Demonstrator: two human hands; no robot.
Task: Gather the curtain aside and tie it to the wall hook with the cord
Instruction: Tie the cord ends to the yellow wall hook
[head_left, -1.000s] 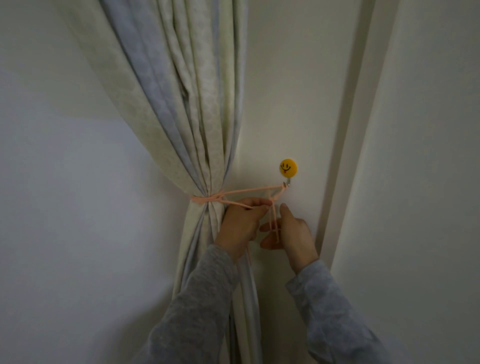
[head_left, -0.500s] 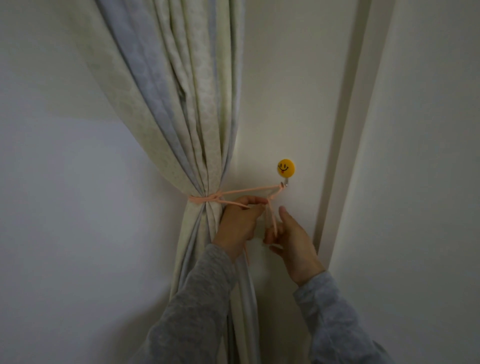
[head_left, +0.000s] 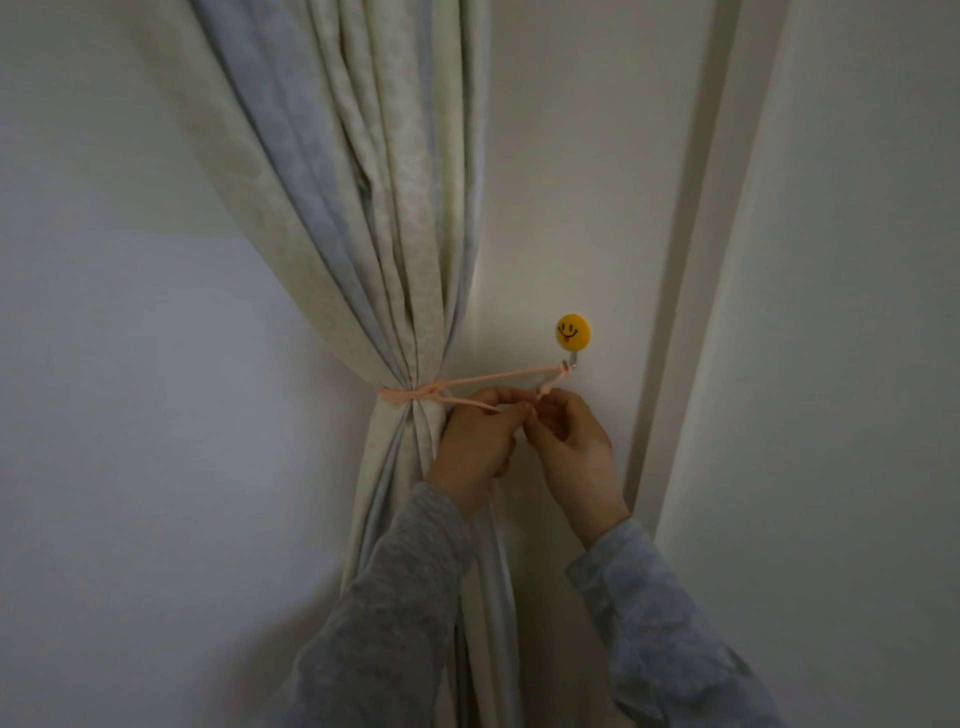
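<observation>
Curtain: the pale patterned curtain (head_left: 374, 218) hangs gathered into folds and is cinched at a waist left of the hook, then falls straight down behind the left arm.
Cord: a thin pink cord (head_left: 498, 376) wraps the curtain's waist, crosses itself there, and runs rightward in two strands; the upper strand reaches the metal part of the hook, the lower one goes into the hands.
Hook: a round yellow hook (head_left: 573, 330) with a smiling face is stuck on the wall (head_left: 597, 156), right of the curtain and just above the hands.
Left hand: the left hand (head_left: 480, 441) is curled, fingers pinching the lower strand; a loose end of cord hangs below the wrist.
Right hand: the right hand (head_left: 574, 447) is just under the hook, fingers bent and gripping the cord that drops from it; the fingertips of both hands touch.
Sleeves: both forearms wear grey sleeves (head_left: 395, 613).
</observation>
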